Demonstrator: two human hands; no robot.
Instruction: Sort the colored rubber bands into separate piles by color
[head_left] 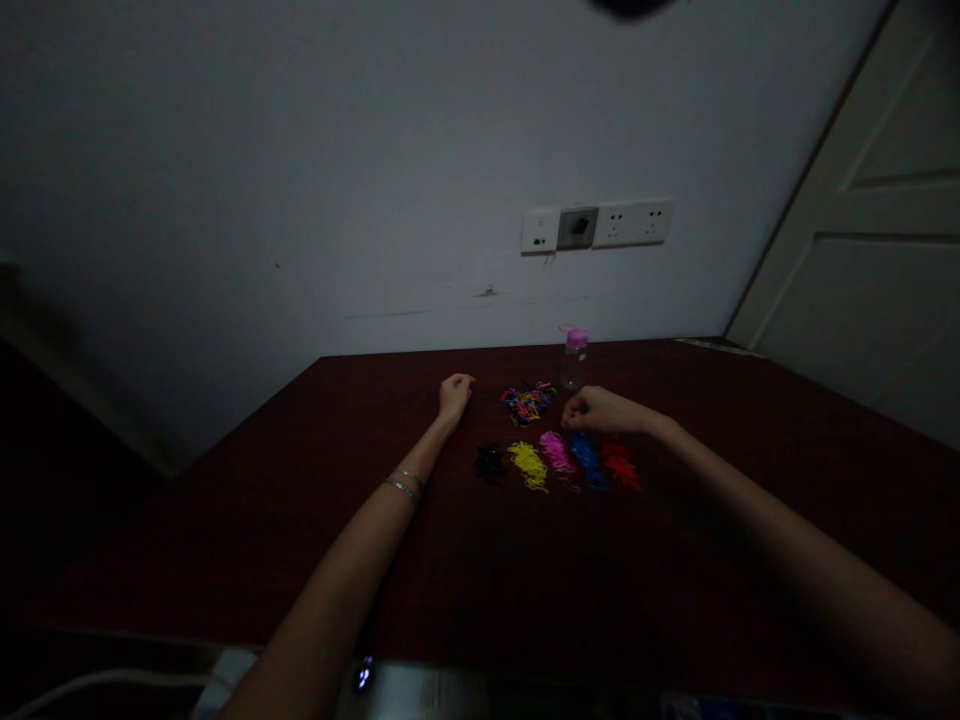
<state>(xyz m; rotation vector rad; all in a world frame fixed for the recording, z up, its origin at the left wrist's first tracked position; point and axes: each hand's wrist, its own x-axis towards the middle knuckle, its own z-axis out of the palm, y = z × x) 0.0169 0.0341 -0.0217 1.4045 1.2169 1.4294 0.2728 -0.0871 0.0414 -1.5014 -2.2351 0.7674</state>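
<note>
My left hand [454,396] rests on the dark table, its fingers curled, to the left of a mixed heap of coloured strands [528,402]. Thin and tangled, the strands could be string or rubber bands; I cannot tell which. Fingers pinched together, my right hand [589,409] is just above the blue pile [589,460]; anything between its fingertips is too small to make out. Beside the blue pile lie a red pile [620,465] on the right and a pink pile [557,455] on the left. Further left are a yellow pile [529,466] and a black pile [491,461].
A clear bottle with a pink cap [575,358] stands behind my right hand. Wall sockets [598,227] are above the table's back edge, and a panelled door [877,240] is at the right. At the near edge lies a pale device [412,690] with small lights.
</note>
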